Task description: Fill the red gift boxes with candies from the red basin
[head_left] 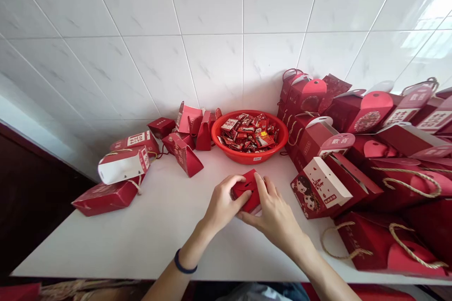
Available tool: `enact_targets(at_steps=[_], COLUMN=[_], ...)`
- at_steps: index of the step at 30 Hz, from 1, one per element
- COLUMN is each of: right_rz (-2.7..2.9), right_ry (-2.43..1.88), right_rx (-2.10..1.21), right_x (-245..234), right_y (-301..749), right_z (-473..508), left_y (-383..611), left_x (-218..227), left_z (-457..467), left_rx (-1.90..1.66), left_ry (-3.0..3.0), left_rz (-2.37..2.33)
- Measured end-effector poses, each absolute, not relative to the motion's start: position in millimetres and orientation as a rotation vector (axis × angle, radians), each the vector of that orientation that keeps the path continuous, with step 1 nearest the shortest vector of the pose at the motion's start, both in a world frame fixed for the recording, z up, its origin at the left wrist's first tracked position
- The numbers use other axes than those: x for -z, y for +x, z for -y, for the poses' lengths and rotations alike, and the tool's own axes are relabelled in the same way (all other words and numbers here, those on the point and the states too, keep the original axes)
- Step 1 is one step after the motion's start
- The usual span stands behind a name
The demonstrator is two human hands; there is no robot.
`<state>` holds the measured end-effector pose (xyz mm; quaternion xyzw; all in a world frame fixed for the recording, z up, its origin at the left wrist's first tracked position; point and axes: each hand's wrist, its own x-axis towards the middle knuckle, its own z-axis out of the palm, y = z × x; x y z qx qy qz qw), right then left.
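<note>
Between my two hands, at the middle of the white table, is a small red gift box (251, 189) with slits in its top flaps. My left hand (226, 197) grips its left side, the thumb pressing on the top. From the right, my right hand (273, 202) holds the box with the forefinger along its top and the thumb low at the near side. The underside and much of the sides are hidden by my fingers. Just beyond the box stands a red plastic basin (235, 154) full of red-wrapped sweets (247, 134).
Many red gift boxes with rope handles are stacked along the right, including a white-topped box (326, 183). Several boxes (109, 193) lie at the left, with smaller ones (183, 153) near the tiled wall (212, 56). The white table (158, 225) ends close in front of me.
</note>
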<state>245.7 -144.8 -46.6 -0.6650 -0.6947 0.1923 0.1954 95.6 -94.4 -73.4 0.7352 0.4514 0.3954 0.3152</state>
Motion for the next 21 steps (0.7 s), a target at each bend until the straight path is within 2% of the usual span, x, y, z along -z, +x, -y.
enact_targets(at_steps=[4,7,10,13,16,18,21], right_rz=[1.981,1.954,1.871,1.774,1.679,1.619,1.640], right_ry=[-1.980,-1.908,-1.741,-1.572,-1.717,-1.805,-1.935], right_rx=[-0.486,-0.340,-0.163,0.037,0.117,0.190,0.187], right_x=[33,14,-29,-93,-150,-170,-171], right_y=[248,267,300,336,364,378,395], right_z=[150,159,165,151,111,77,30], left_y=[96,89,82,82,86,88,87], left_x=[71,65,57,52,53,56,62], left_z=[101,107,108,106,106,108,115], left_rx=[-1.045,-1.060,-1.137,-1.172,-1.116,-1.035,-0.936], left_ry=[1.960,1.938,1.897,1.887,1.922,1.961,2.001], left_rz=[-1.076,-0.876,-0.710,-0.707,-0.746,-0.733,-0.705])
